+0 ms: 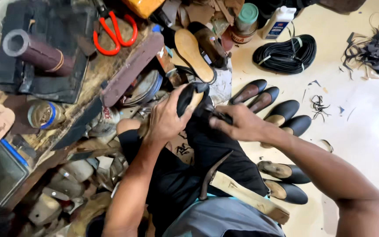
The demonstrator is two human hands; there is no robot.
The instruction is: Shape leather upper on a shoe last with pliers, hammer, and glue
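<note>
The left hand [165, 118] closes its fingers around 1 black shoe [188, 98] to steady it on the lap, while the right hand [237, 123] pinches a dark tool [219, 115] against it.

To your left, the worn wooden bench [97, 72] carries red-handled scissors [114, 33], a dark roll [36, 52] lying on a black block [44, 83], and a tape-wrapped tin [42, 115]. To your right, the pale floor [365, 118] bears finished black shoes [281, 112] in a row, a coil of black cord [286, 53], a white bottle [277, 21] and black scraps [376, 50].
</note>
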